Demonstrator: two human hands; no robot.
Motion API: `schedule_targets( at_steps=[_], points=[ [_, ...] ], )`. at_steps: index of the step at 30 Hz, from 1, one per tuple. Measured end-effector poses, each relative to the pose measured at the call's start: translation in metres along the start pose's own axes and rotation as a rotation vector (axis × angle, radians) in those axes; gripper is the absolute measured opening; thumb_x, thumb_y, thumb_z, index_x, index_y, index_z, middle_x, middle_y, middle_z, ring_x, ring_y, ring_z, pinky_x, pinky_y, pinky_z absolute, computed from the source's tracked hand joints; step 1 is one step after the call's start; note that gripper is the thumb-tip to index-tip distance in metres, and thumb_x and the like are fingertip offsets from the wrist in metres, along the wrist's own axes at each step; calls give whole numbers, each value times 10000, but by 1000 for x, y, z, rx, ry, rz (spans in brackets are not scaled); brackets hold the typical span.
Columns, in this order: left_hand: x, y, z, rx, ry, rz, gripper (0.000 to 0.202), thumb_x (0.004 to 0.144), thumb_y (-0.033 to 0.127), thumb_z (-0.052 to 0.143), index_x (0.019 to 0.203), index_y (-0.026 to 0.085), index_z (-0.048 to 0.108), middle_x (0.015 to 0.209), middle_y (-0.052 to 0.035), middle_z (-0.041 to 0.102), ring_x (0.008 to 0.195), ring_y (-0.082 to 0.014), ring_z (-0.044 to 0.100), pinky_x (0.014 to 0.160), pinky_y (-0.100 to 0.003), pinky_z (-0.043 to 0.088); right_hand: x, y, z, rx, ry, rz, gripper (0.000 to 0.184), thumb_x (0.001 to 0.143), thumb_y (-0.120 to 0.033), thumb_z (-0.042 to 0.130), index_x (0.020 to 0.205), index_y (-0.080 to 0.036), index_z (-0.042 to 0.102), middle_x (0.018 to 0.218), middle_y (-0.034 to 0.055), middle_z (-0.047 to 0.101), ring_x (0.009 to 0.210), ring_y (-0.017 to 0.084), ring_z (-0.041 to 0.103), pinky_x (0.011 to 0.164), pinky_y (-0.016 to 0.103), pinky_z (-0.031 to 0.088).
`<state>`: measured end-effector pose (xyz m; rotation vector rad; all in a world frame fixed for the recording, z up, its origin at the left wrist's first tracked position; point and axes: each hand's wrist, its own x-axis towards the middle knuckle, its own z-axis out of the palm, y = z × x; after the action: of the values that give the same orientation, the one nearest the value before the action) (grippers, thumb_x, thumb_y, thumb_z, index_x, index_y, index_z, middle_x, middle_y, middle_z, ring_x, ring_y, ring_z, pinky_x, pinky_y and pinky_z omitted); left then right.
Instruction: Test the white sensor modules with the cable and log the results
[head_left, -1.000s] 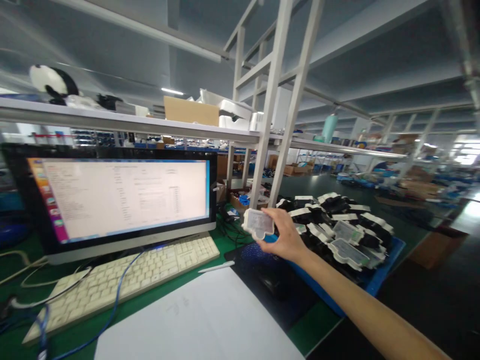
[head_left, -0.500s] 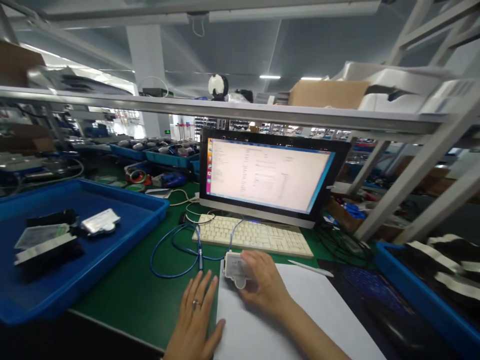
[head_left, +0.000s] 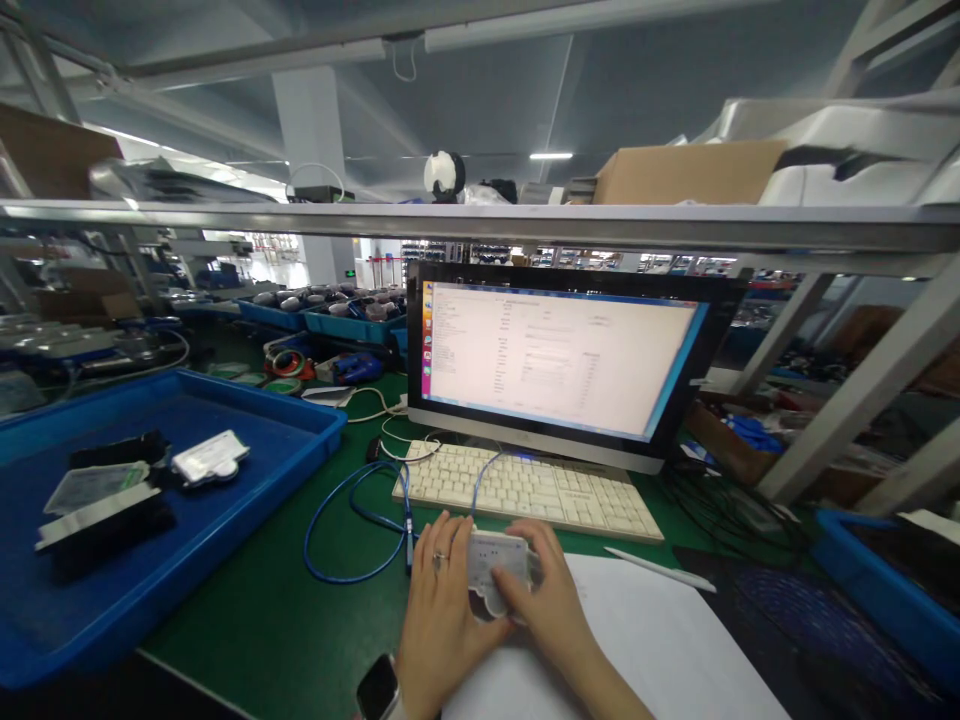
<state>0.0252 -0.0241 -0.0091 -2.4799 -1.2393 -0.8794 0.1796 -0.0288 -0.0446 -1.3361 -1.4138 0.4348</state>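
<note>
A small flat plastic case (head_left: 495, 562), whitish and translucent with a rounded tab on its near edge, is held between my two hands over the white paper (head_left: 645, 630). My right hand (head_left: 551, 595) grips its right side, the thumb lying across its face. Along the left edge, the fingers of my left hand (head_left: 442, 590) press against it, with the thumb by the near edge. A blue cable (head_left: 311, 545) with a connector loops on the green table just left of my left hand; whether it joins the case is hidden.
Behind my hands are a keyboard (head_left: 525, 490) and a lit monitor (head_left: 555, 360). A blue tray (head_left: 247, 545) at left holds a similar case (head_left: 210, 457) and black parts. A white pen (head_left: 660, 568) lies by the paper; another blue bin (head_left: 885, 570) is at right.
My left hand has moved from lying flat on the table to the left side of the case. My right thumb now lies across the case's face. The view has shifted slightly.
</note>
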Motion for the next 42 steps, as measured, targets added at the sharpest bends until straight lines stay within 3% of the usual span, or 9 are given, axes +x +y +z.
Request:
schedule_targets(
  at_steps=[6, 12, 20, 24, 35, 42],
  points=[
    [-9, -7, 24, 91, 160, 94, 665, 666, 289, 554, 1258, 35, 386, 1196, -151, 496, 1213, -267, 376, 1026, -401, 282, -4, 10, 6, -4, 8, -22, 269, 740, -265, 602, 984, -193, 514, 1079, 53, 505, 1054, 179, 475, 913, 268, 375],
    [-12, -12, 44, 86, 207, 42, 616, 718, 280, 442, 1294, 81, 358, 1238, -115, 513, 1236, -255, 375, 1031, -425, 263, -3, 12, 10, 25, 28, -34, 253, 727, -239, 590, 965, -192, 520, 1046, 46, 502, 1020, 174, 478, 890, 253, 380],
    [-14, -20, 40, 153, 153, 152, 675, 679, 305, 476, 1293, 50, 362, 1240, -104, 528, 1218, -264, 374, 1046, -408, 209, -3, 7, 10, 98, 2, 49, 276, 709, -208, 591, 972, -184, 514, 1057, 50, 490, 1031, 183, 460, 904, 272, 362],
    [-13, -19, 43, 102, 184, 83, 649, 683, 300, 447, 1287, 79, 363, 1221, -102, 540, 1198, -257, 405, 1038, -422, 232, -2, 9, 10, 100, -36, 37, 301, 701, -191, 593, 993, -187, 515, 1080, 52, 488, 1049, 185, 458, 918, 272, 356],
    [-12, -22, 45, 71, 201, 106, 656, 682, 324, 481, 1285, 95, 365, 1180, -107, 566, 1159, -260, 446, 1068, -421, 199, 0, -8, 6, 135, 3, 84, 276, 651, -140, 574, 918, -167, 510, 996, 54, 498, 975, 184, 466, 877, 275, 366],
    [-10, -31, 41, 170, 177, 226, 688, 671, 392, 554, 1256, 66, 396, 1156, -117, 580, 1124, -252, 477, 1115, -373, 106, 1, -13, 4, 140, -13, 130, 298, 630, -113, 560, 918, -164, 505, 1004, 51, 487, 976, 178, 454, 876, 274, 361]
  ],
)
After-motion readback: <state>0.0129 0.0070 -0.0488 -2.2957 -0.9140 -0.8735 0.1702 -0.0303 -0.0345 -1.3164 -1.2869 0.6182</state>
